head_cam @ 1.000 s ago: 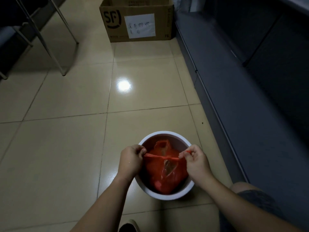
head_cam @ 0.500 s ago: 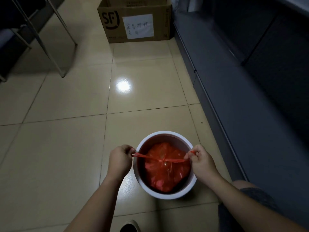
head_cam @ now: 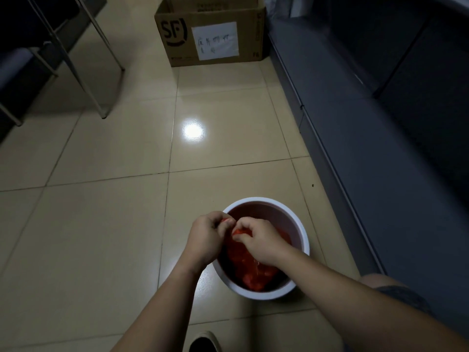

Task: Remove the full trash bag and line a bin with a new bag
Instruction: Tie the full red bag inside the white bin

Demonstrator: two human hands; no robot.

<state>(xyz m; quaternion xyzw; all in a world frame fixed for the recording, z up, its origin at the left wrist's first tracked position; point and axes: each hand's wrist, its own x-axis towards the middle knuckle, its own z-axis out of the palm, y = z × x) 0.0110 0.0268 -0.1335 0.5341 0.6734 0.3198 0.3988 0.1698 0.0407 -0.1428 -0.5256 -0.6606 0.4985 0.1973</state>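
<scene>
Pinching the red trash bag (head_cam: 250, 262) handles above the white bin (head_cam: 303, 233), our left hand (head_cam: 206, 237) and right hand (head_cam: 258, 240) meet, fingers pressed together on plastic, likely knotting it shut before lifting.

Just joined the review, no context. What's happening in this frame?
A person is crouched over a white round bin on a tiled floor, working on the red trash bag inside it. Both hands meet over the bag's top: the left hand and right hand each pinch a bit of red plastic, apparently tying the bag shut. The bag sits in the bin, not lifted out. No new bag is visible. A cardboard box stands farther back on the floor.
</scene>
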